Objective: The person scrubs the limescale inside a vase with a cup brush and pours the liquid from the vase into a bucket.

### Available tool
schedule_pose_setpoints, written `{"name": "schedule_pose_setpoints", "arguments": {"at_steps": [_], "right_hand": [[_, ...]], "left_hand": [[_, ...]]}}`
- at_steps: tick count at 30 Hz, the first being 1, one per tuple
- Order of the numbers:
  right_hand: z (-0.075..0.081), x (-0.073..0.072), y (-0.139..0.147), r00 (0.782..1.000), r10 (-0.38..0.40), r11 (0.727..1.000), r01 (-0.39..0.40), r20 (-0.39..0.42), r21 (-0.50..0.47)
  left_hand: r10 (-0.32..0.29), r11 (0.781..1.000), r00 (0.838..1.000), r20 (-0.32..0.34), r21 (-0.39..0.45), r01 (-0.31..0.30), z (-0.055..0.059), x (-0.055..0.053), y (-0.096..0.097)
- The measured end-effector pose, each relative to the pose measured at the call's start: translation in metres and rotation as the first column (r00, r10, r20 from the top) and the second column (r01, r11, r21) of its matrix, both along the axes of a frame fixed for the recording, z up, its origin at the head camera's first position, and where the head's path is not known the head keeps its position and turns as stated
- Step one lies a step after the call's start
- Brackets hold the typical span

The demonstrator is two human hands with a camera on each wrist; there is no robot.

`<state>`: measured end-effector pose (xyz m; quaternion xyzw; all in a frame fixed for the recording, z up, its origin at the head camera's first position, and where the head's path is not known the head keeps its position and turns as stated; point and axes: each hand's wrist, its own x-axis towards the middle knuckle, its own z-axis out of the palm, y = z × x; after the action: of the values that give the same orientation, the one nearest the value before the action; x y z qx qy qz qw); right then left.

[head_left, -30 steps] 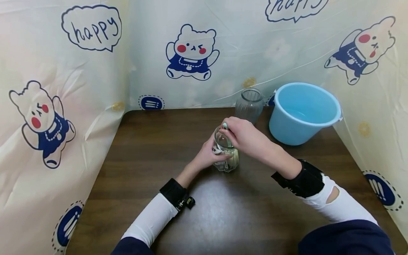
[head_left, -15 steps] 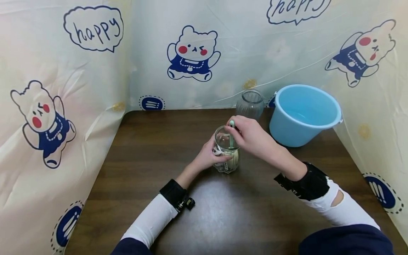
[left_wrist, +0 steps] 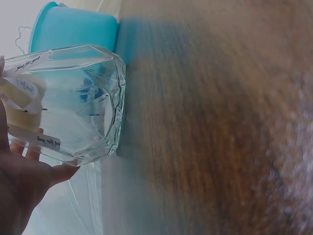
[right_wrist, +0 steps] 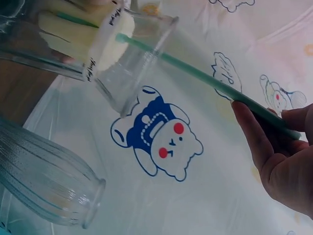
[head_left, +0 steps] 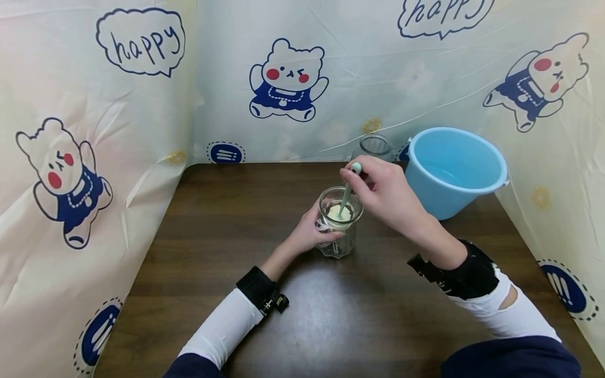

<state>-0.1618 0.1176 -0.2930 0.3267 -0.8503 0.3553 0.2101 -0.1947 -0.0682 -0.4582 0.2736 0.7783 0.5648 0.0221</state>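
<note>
My left hand (head_left: 307, 231) grips a clear glass jar (head_left: 341, 245) around its side, near the middle of the table. A white printed ribbon (right_wrist: 100, 41) runs around the jar's neck. Inside the jar, up near the mouth, sits the cream sponge head (head_left: 339, 212) of a bottle brush. Its thin green handle (right_wrist: 195, 73) slants out past the rim. My right hand (head_left: 384, 191) pinches that handle near its upper end, above and right of the jar. The left wrist view shows the jar's faceted base (left_wrist: 113, 105) right at the tabletop, with the sponge well above it.
A ribbed glass jar (right_wrist: 54, 178) stands at the back of the table, partly hidden behind my right hand in the head view. Right of it is a light blue bucket (head_left: 449, 191). A printed curtain (head_left: 368, 68) hangs along the back and sides of the dark wooden table (head_left: 212, 236).
My right hand has risen and shifted right, drawing the brush handle up. The sponge has moved from low in the jar to near its mouth. My left hand keeps its grip.
</note>
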Motion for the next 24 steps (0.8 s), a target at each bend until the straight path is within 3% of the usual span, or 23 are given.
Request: {"name": "schedule_pose_setpoints", "arguments": {"at_steps": [5,7,12,14,20,24], "right_hand": [[-0.006,-0.002,-0.003,0.999,0.007,1.0,-0.008,0.045,0.019],[-0.006,-0.003,-0.003,0.999,0.007,1.0,-0.008,0.046,0.025],[0.01,0.002,0.0,1.0,0.006,1.0,-0.006,-0.023,0.004],[0.018,0.004,0.002,0.998,-0.007,1.0,0.006,-0.059,-0.01],[0.022,-0.001,0.006,0.996,-0.05,0.997,0.046,-0.067,-0.064],[0.014,-0.011,0.008,0.998,-0.069,0.992,0.067,-0.012,-0.106]], "left_hand": [[-0.017,1.0,1.0,0.004,0.01,0.017,-0.003,-0.002,0.0],[-0.011,1.0,1.0,0.003,0.004,0.011,-0.01,-0.005,0.001],[0.027,0.999,1.0,0.008,-0.017,-0.027,-0.032,-0.014,0.003],[0.035,0.999,0.999,0.007,-0.012,-0.035,-0.035,-0.015,0.003],[0.05,0.999,0.999,0.005,-0.013,-0.05,-0.034,-0.014,0.003],[0.05,0.999,0.999,0.001,-0.003,-0.05,-0.023,-0.008,0.003]]}}
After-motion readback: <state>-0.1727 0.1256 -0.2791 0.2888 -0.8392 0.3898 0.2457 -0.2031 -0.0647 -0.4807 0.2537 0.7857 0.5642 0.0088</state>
